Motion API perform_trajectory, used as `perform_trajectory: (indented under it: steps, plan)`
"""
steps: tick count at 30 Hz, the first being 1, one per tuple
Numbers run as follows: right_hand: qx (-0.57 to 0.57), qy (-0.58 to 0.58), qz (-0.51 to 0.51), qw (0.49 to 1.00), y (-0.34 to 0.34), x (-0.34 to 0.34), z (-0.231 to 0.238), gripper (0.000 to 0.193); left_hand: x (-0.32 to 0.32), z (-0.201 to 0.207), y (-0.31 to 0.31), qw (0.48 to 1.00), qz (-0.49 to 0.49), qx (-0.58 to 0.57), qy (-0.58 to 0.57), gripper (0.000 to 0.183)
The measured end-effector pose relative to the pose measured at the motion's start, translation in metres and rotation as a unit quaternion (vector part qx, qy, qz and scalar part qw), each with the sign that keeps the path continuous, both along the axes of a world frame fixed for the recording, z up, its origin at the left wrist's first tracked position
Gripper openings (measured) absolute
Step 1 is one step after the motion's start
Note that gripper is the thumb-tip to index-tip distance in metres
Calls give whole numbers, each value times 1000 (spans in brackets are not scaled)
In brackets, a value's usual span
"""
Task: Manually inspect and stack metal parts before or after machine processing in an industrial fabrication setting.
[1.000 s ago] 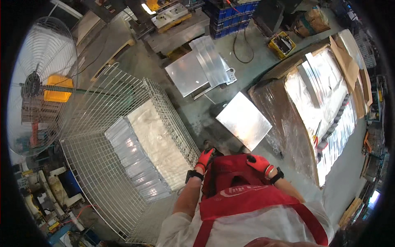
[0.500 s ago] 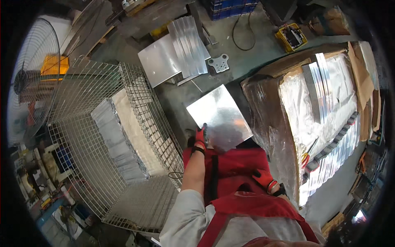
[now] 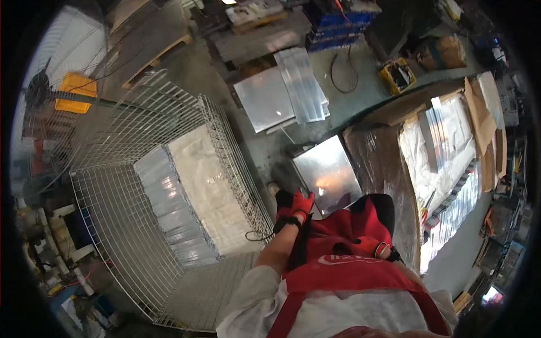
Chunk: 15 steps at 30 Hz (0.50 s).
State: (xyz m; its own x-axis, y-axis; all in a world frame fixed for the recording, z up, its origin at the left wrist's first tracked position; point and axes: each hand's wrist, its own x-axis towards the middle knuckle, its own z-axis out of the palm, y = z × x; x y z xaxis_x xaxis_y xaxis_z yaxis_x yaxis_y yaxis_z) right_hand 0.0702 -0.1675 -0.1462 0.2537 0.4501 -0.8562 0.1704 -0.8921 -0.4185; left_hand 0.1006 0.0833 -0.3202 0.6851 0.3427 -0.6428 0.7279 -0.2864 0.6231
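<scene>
A shiny square metal sheet (image 3: 329, 174) lies low in front of my knees. My left hand (image 3: 302, 205), in a red glove with dark fingertips, is beside the sheet's near left edge. Its fingers are apart, and I see nothing in them. On the red apron (image 3: 344, 222) over my lap rests my right hand (image 3: 369, 246), also red-gloved. Its fingers look stretched across the cloth and hold nothing that I can see.
To the left stands a wire mesh cage (image 3: 129, 225) with stacked silvery strips (image 3: 177, 211) inside. On the right, a large wrapped carton (image 3: 389, 169) bears metal strips (image 3: 439, 135). Farther ahead lie more metal sheets (image 3: 265, 101). A yellow crate (image 3: 397, 76) stands beyond.
My left hand has come back off the metal sheet toward my knee. My right hand stays on the apron, which is now more bunched. The whole view has shifted.
</scene>
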Motion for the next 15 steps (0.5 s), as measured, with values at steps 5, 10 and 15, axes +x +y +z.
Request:
perform_trajectory:
  steps: [5, 10, 15]
  plan:
    - [-128, 20, -25, 991, 50, 20, 43, 45, -29, 7, 37, 987, -89, -98, 87, 71]
    - [-192, -42, -17, 980, 123, 66, 90, 53, -17, 63, 81, 978, -169, -47, 116, 69]
    - [-186, 39, 20, 982, 146, 127, 60, 56, 6, -3, 92, 989, -46, -136, -29, 64]
